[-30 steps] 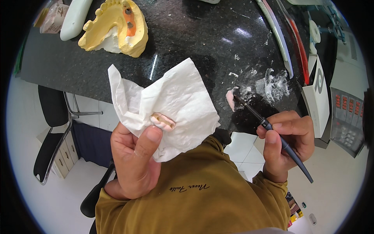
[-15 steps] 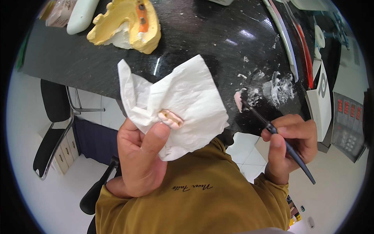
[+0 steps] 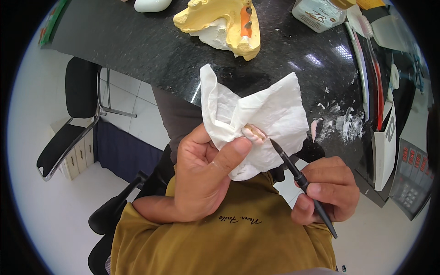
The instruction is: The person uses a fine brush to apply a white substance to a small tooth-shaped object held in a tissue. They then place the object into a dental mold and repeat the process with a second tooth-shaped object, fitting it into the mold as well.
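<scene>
My left hand [image 3: 206, 172] is closed on a crumpled white paper tissue [image 3: 282, 112], its thumb pressing a small pink-and-tan dental bridge [image 3: 253, 134] against the paper. In my right hand [image 3: 337, 188], a slim black brush [image 3: 300, 178] is held like a pen. Its dark pointed tip is right beside the bridge's right end; whether they touch I cannot tell. A dab of pink paste [image 3: 314, 130] and white powdery smears [image 3: 352, 124] lie on the dark worktop to the right. Beyond the tissue stands a yellow plaster jaw model [image 3: 251, 43] with an orange-red section.
A lidded glass jar [image 3: 318, 16] stands at the far right, near long tools with a red handle [image 3: 379, 96]. A white box [image 3: 386, 146] and a device with red digits [image 3: 412, 174] line the right edge. A black chair [image 3: 82, 87] is at left.
The brush tip has moved from the pink paste on the worktop to beside the dental bridge. The view has shifted, so the jaw model appears farther right and the jar shows more.
</scene>
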A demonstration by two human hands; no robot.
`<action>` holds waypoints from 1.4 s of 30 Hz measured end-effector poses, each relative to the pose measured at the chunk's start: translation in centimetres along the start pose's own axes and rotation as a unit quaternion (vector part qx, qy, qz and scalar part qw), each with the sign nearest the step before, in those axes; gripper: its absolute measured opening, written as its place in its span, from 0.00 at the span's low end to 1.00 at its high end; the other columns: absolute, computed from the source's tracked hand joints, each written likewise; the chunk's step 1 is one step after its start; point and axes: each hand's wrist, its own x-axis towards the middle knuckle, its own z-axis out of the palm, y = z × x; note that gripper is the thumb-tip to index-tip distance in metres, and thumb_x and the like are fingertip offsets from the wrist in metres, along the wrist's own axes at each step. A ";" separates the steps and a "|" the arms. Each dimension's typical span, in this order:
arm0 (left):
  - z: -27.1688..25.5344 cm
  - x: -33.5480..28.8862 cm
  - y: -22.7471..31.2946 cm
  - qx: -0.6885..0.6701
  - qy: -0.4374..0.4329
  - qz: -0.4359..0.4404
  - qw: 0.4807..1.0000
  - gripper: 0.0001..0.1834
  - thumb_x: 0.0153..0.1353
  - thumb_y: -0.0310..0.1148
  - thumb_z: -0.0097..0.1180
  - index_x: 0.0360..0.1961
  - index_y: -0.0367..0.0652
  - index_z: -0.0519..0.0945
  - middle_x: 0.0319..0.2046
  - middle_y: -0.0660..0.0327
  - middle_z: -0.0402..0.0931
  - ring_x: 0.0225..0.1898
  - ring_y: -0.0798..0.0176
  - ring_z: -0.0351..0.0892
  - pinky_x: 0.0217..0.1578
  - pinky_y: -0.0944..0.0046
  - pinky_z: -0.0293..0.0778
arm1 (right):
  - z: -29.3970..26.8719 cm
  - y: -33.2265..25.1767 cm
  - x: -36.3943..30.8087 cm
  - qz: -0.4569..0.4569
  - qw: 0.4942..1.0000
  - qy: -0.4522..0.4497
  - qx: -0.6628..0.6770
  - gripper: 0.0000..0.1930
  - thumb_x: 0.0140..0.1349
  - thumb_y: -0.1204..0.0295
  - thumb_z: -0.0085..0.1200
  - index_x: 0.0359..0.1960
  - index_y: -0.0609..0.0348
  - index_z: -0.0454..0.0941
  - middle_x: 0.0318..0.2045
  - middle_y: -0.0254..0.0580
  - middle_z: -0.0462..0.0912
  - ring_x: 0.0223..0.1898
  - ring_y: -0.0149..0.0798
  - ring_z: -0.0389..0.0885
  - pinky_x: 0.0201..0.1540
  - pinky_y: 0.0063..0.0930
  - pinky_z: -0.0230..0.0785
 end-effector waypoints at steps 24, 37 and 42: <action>-0.2 0.1 0.0 0.017 -0.006 0.013 1.000 0.14 0.58 0.18 0.52 0.47 0.31 0.73 0.43 0.53 0.78 0.45 0.65 0.77 0.49 0.65 0.71 | -0.5 0.2 -0.1 0.013 0.999 -0.041 0.001 0.15 0.38 0.82 0.63 0.33 0.62 0.77 0.22 0.41 0.78 0.21 0.36 0.78 0.21 0.22 0.72; -0.5 0.1 0.0 0.026 -0.017 0.004 1.000 0.14 0.58 0.18 0.53 0.47 0.30 0.73 0.43 0.52 0.77 0.46 0.65 0.77 0.49 0.65 0.71 | -0.5 0.3 -0.1 0.009 0.999 -0.045 0.007 0.15 0.38 0.82 0.63 0.32 0.62 0.77 0.22 0.42 0.78 0.20 0.36 0.78 0.21 0.22 0.72; -0.6 0.1 0.0 0.028 -0.023 0.011 0.999 0.14 0.58 0.18 0.53 0.46 0.30 0.74 0.43 0.53 0.78 0.45 0.66 0.77 0.49 0.66 0.71 | -0.5 0.4 -0.1 0.007 0.999 -0.048 0.004 0.15 0.39 0.82 0.63 0.33 0.62 0.77 0.22 0.42 0.78 0.21 0.36 0.78 0.21 0.22 0.72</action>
